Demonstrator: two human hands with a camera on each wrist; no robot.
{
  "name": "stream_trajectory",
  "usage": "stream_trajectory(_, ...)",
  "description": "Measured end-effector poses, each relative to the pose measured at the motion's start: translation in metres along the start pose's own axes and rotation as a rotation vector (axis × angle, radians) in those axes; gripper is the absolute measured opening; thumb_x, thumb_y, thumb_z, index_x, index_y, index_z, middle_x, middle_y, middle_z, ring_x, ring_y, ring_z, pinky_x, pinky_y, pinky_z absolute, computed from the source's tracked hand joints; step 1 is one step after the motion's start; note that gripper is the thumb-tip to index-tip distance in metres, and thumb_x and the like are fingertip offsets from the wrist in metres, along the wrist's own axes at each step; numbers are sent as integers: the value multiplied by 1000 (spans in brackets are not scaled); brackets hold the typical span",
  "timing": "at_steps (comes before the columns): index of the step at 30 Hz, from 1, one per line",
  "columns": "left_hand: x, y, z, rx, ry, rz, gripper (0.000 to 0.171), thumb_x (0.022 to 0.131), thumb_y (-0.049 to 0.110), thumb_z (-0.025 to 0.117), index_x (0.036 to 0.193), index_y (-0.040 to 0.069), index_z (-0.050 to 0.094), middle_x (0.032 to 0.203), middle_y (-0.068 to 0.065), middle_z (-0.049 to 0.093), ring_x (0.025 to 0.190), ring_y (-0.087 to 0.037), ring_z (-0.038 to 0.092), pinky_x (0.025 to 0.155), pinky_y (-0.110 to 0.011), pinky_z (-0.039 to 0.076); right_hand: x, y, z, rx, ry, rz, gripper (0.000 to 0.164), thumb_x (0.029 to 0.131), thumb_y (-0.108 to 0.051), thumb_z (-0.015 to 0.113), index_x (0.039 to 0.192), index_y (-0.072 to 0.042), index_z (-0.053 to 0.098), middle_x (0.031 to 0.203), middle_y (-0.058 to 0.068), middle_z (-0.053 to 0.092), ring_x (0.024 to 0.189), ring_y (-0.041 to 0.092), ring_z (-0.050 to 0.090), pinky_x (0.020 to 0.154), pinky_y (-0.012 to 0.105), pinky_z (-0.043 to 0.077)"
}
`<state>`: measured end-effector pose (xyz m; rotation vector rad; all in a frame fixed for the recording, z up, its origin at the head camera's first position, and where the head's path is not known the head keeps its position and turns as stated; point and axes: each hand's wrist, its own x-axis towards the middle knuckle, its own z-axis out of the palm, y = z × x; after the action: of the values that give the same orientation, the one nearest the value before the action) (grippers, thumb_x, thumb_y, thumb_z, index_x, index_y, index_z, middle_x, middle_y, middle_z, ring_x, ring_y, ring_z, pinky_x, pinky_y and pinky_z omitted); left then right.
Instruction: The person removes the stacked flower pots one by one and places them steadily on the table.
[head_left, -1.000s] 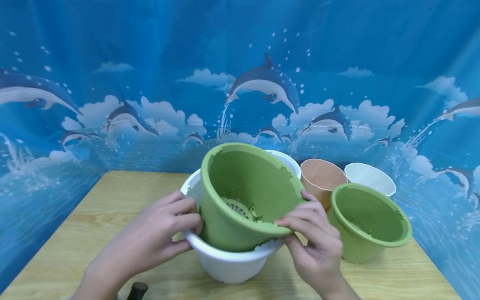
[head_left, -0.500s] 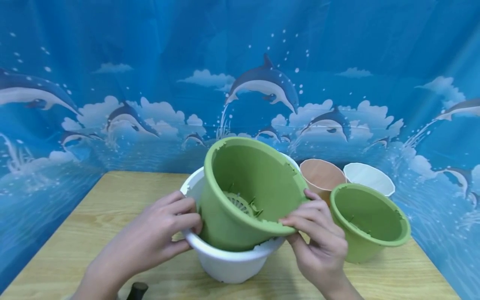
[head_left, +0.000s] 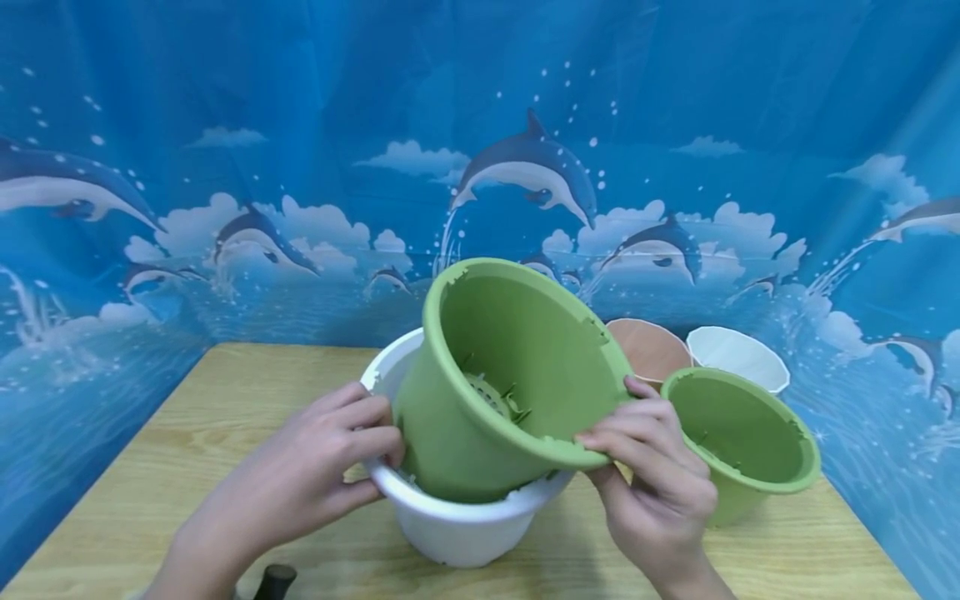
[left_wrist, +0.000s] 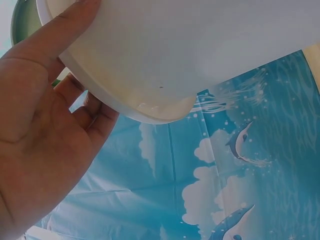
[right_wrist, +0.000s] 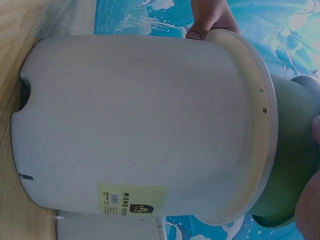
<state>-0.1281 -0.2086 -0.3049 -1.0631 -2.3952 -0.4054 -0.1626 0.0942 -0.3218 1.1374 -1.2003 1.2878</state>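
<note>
A green plastic flowerpot leans to the right, its lower part inside a white flowerpot that stands on the table. My right hand pinches the green pot's rim on its right side, fingers over the rim and thumb below. At the white pot's left rim, my left hand grips with fingers curled over the edge. The left wrist view shows that hand with its thumb on the outside of the white wall. In the right wrist view a yellow-green label shows on the white pot.
Another green pot stands to the right. Behind it are a terracotta-coloured pot and a white faceted pot. A dark handle-like thing shows at the front edge. A blue dolphin curtain hangs behind the wooden table.
My right hand has drawn the green pot up and to the right, so it rises further out of the white pot. My left hand has stayed on the white rim.
</note>
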Motion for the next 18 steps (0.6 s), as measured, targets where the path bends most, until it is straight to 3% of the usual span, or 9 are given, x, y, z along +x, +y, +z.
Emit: stream_trajectory(18, 0, 1, 0, -22, -39, -44, 25, 72, 32, 86, 89, 33, 67, 95, 22, 52, 93, -1, 44, 74, -26, 49, 12, -2, -5, 32, 94, -35, 9, 78, 5, 78, 78, 11, 71, 74, 19, 68, 82, 25, 59, 102, 45, 44)
